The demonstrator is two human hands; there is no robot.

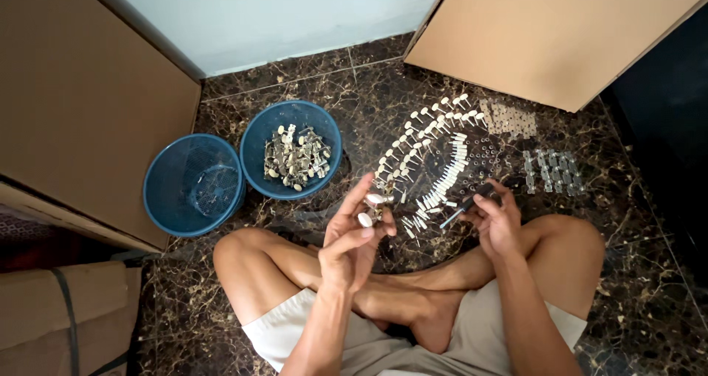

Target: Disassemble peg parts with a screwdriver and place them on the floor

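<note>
I sit cross-legged on a dark marbled floor. My left hand point(352, 236) is raised over my knees and pinches a small metal fitting with white caps point(371, 208) between thumb and fingers. My right hand point(495, 219) grips a small dark-handled screwdriver point(464, 202), its tip pointing left toward the fitting. In front of my hands, several white-capped metal pieces point(424, 151) lie in curved rows on the floor.
A blue basket point(259, 134) holds several assembled metal fittings; an empty blue basket point(193, 185) stands to its left. Clear plastic pieces point(549, 171) lie in rows at right. Cardboard boxes point(81, 103) flank both sides, another point(560, 29) at upper right.
</note>
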